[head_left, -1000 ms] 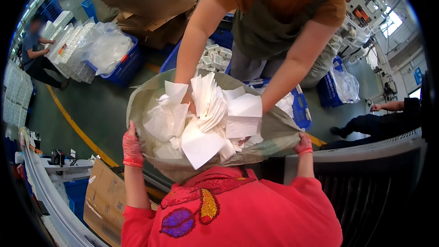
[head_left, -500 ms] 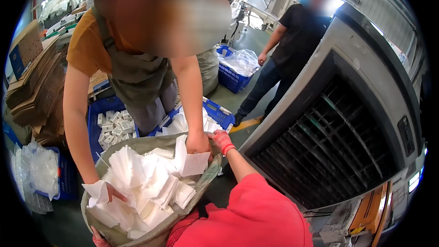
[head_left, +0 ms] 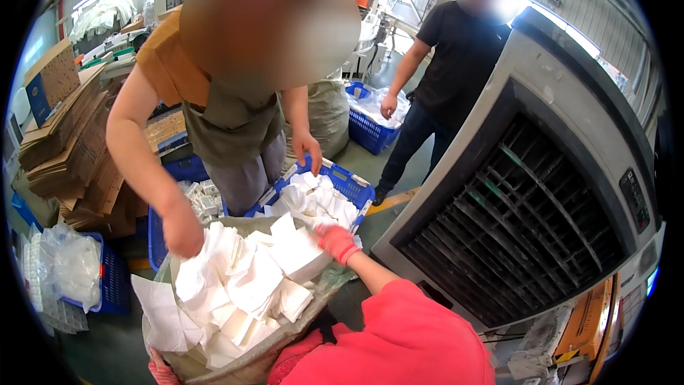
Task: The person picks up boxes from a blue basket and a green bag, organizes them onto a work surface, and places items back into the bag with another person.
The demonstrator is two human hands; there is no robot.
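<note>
A large grey-green sack [head_left: 329,281] stands before me with its mouth wide, heaped with folded white sheets [head_left: 246,278] that look like paper or thin cloth. My left hand [head_left: 162,369], in a red-and-white glove, is closed on the sack's near left rim; only part of it shows. My right hand [head_left: 336,244], gloved alike, reaches to the right rim beside the top sheets; its fingertips are blurred, so their grip cannot be made out. Across from me, a co-worker's hand [head_left: 184,232] is over the sack's left side, and their other hand [head_left: 308,151] hangs above a blue basket [head_left: 348,184] of white sheets.
Left of the co-worker is a blue crate [head_left: 158,239] of small white parts. Flattened cardboard [head_left: 64,142] and a basket [head_left: 112,278] with clear plastic bags lie farther left. A big grey air cooler [head_left: 513,207] blocks the right; another person [head_left: 456,64] stands behind it.
The co-worker's hands have come up out of the sack, one moving to the blue basket behind. My right hand has shifted slightly down along the rim; my left stays at its rim.
</note>
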